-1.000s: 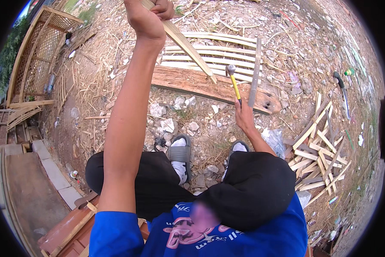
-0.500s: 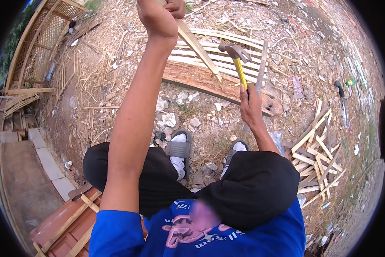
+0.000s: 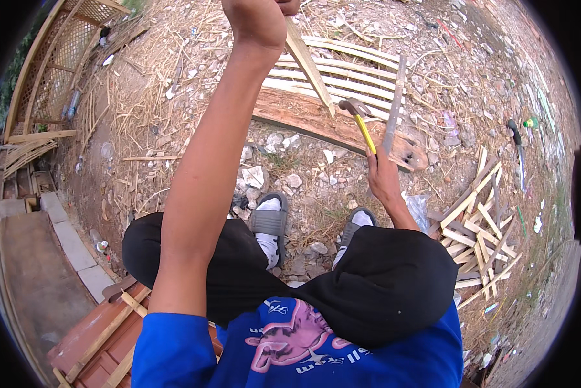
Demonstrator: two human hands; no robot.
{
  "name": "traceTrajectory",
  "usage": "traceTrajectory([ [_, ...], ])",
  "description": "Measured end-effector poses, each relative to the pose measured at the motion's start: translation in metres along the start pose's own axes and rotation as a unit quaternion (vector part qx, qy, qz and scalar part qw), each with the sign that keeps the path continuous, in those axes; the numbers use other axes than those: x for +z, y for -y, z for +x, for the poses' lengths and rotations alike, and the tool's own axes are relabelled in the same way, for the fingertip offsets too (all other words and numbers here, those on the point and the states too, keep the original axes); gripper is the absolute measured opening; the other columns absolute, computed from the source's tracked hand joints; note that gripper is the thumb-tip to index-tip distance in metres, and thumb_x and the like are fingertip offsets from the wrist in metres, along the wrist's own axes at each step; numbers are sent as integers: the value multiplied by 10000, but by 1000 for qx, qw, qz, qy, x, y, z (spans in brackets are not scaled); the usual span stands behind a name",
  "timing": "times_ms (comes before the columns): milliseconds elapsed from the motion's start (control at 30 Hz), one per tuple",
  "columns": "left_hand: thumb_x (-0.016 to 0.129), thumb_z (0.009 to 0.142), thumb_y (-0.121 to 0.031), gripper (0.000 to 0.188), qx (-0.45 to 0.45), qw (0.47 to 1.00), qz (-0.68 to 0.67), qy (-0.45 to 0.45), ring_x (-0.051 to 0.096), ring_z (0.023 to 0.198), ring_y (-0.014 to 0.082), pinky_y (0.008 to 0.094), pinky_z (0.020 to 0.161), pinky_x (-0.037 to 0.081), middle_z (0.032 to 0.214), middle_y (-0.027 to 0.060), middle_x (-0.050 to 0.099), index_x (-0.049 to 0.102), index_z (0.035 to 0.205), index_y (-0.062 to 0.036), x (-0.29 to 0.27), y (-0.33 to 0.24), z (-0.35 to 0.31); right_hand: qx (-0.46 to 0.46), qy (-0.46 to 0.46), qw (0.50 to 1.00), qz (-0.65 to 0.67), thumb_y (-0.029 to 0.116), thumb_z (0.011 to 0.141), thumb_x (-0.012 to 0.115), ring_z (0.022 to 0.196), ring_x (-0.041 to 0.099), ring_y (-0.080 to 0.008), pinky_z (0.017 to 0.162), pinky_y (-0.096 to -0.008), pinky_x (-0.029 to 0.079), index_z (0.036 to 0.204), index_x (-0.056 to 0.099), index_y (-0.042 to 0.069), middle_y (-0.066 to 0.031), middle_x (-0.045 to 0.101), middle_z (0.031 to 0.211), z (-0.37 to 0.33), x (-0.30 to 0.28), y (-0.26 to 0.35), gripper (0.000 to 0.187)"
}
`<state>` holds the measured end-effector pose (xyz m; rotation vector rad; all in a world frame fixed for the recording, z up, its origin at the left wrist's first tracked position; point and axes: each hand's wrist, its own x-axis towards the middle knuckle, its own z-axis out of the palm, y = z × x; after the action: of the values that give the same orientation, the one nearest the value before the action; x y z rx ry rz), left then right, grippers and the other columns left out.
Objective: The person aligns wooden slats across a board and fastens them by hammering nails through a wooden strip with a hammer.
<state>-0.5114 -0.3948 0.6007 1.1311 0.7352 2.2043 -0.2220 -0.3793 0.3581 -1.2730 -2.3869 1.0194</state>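
My left hand (image 3: pixel 259 22), partly cut off by the top edge, is closed around a long wooden slat (image 3: pixel 308 64). The slat slants down, its narrow end over a thick weathered plank (image 3: pixel 290 113) on the ground; whether it touches cannot be seen. Lower down and to the right, my right hand (image 3: pixel 383 178) grips a claw hammer (image 3: pixel 366 134) by its yellow handle. The hammer's metal head sits just right of the slat's lower end, apart from it. Behind the plank lies a row of pale slats (image 3: pixel 342 74) beside a grey strip (image 3: pixel 394 103).
A pile of short wood pieces (image 3: pixel 478 233) lies to the right, with a black-handled saw (image 3: pixel 517 145) beyond it. Lattice panels (image 3: pixel 51 71) lean at the far left. A reddish wooden panel (image 3: pixel 103 323) is near my left side. Stones and straw litter the ground.
The hammer has come down, its head now level with the slat's lower end. My left hand has shifted right and farther up, the slat becoming steeper.
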Motion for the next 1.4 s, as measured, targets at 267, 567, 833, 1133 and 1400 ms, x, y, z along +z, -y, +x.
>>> traceTrajectory([
  [267, 428, 912, -319, 226, 9, 1000, -19, 0, 225, 431, 59, 230, 384, 178, 602, -27, 311, 440, 860, -99, 26, -14, -10, -108, -71, 991, 45, 262, 1020, 492, 618, 581, -486, 531, -561, 387, 1059, 512, 46, -261, 575, 626, -7, 8, 22, 220],
  [567, 440, 881, -353, 254, 2, 999, 1, -42, 195, 414, 73, 245, 384, 175, 554, -32, 269, 431, 839, -102, 15, -37, -33, -173, -98, 973, 117, 308, 1030, 491, 536, 510, -422, 504, -440, 392, 1049, 524, 35, -215, 525, 623, 0, -37, 63, 276],
  [833, 435, 878, -386, 256, -15, 1000, -10, -13, 159, 398, 69, 242, 385, 178, 506, -58, 219, 434, 837, -134, 7, -17, -23, 3, 20, 997, -72, 296, 1020, 458, 723, 594, -524, 624, -605, 417, 1056, 489, 38, -312, 600, 706, -5, 0, -67, 262],
  [1133, 367, 845, -380, 278, 27, 984, 104, -141, 166, 441, 92, 272, 474, 184, 506, -29, 252, 401, 783, -111, 40, -16, -50, 29, -9, 989, 146, 358, 1026, 458, 787, 597, -493, 686, -547, 414, 1009, 516, 13, -284, 604, 772, 2, -26, -24, 350],
  [1400, 459, 835, -376, 269, 54, 991, 72, -101, 193, 440, 95, 300, 488, 185, 514, -12, 277, 389, 818, -117, 45, -32, -151, 41, 35, 994, 94, 333, 1018, 470, 819, 578, -510, 697, -581, 405, 1004, 526, 23, -286, 615, 807, -10, -21, -55, 315],
])
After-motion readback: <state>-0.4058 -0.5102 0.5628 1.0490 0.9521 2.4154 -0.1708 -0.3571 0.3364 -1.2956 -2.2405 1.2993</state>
